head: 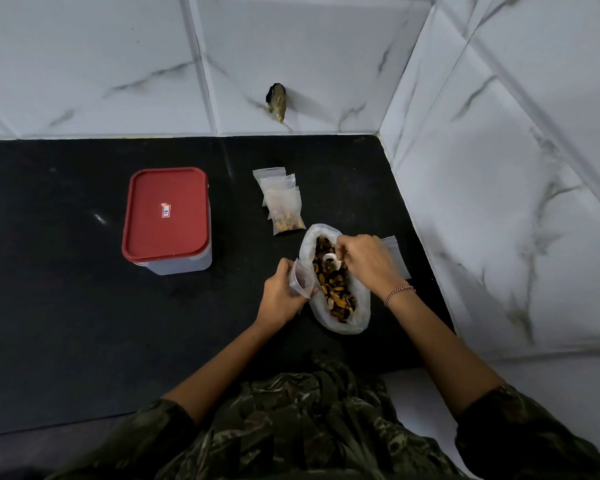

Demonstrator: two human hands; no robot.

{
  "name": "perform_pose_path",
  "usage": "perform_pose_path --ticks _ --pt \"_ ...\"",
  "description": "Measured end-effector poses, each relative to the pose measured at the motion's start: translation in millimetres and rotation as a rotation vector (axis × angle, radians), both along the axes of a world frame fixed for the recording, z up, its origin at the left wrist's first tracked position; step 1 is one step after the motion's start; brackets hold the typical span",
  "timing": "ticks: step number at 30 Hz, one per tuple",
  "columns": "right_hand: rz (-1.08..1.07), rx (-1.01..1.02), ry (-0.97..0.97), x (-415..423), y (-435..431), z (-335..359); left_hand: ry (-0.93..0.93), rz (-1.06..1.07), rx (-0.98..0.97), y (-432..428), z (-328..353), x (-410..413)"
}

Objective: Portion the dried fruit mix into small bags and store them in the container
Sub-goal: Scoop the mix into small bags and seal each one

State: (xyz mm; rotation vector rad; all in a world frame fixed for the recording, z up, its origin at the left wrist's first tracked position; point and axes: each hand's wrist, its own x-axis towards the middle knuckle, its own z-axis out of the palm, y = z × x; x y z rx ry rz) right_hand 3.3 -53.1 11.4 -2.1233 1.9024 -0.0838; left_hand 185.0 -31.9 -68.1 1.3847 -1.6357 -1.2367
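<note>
Looking down from the head camera, the left hand [280, 296] pinches a small bag [301, 276] near its mouth, just beside the large bag [361, 308] of dried fruit mix [336, 289] on the black counter [84, 306]. The right hand [369, 263], apart from the left, grips a white scoop [330, 259] in the mix. The film looks light, limp and slippery, so the rim is the best hold. 3 small bags [284, 202] lie near the lidded container [174, 266].

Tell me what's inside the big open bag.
It holds dried fruit mix and a white scoop, gripped by the right hand. Whatever lies beneath the fruit is covered.
</note>
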Motion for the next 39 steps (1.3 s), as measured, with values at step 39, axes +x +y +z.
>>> perform_pose_path --ticks 39 --pt "-0.014 -0.238 0.049 5.6 12.1 -9.6 -0.006 -0.059 -0.034 0.0 8.5 10.1"
